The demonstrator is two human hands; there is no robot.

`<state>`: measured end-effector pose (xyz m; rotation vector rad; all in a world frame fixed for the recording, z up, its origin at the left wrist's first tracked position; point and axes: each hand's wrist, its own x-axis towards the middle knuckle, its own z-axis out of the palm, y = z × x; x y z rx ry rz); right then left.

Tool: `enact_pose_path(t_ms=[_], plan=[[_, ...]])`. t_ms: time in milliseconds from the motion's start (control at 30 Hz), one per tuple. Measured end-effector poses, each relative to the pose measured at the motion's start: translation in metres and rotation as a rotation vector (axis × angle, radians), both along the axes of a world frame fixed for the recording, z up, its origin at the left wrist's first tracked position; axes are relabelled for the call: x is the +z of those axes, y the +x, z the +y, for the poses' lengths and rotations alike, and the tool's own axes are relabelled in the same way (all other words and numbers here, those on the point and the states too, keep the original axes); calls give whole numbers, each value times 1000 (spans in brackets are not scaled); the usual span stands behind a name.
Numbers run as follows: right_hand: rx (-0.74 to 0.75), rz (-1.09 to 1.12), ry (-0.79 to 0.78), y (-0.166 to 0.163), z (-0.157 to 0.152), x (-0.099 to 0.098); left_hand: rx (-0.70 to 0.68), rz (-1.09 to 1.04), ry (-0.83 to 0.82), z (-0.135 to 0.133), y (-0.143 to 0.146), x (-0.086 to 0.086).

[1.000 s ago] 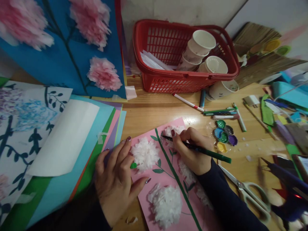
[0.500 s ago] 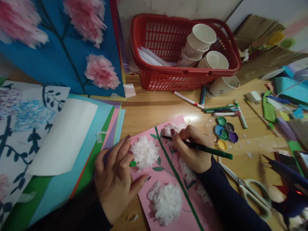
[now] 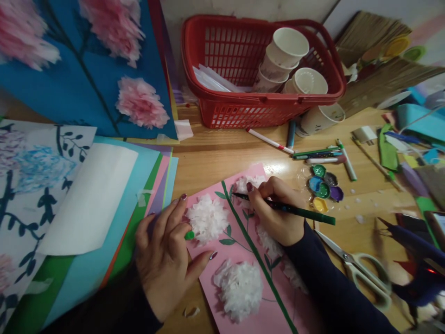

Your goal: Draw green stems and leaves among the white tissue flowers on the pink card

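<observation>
My right hand (image 3: 278,211) grips a dark green marker (image 3: 309,214), its tip on a small leaf outline beside the thick green stem (image 3: 248,236) drawn on the pink paper (image 3: 212,273). White ruffled paper flowers (image 3: 208,218) sit on both sides of the stem, with green leaves (image 3: 227,241) among them. The right hand partly covers the upper flower. My left hand (image 3: 167,250) rests at the paper's left edge, fingers partly spread. A green marker cap (image 3: 189,235) pokes out from under its bent finger; the rest of the cap is hidden.
Behind stands a red basket (image 3: 257,99) with paper cups. To the right are loose markers (image 3: 318,154), paint pots (image 3: 323,188), scissors (image 3: 358,266) and a glue gun (image 3: 413,264) with a red light. Coloured sheets (image 3: 139,185) and a blue flower picture (image 3: 100,69) lie left.
The marker tip has shifted slightly along the leaf outline near the top of the stem. My left hand keeps its place on the paper. The whole view has moved a little.
</observation>
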<state>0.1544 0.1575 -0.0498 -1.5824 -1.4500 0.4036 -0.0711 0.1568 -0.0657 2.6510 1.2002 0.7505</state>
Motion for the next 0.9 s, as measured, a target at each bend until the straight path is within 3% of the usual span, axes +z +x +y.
enact_pose_path(t_ms=[733, 900], plan=[[67, -24, 28, -1, 3, 1, -9, 3, 22, 2, 1, 1], [-26, -26, 45, 1, 3, -1, -9, -9, 24, 2, 2, 1]])
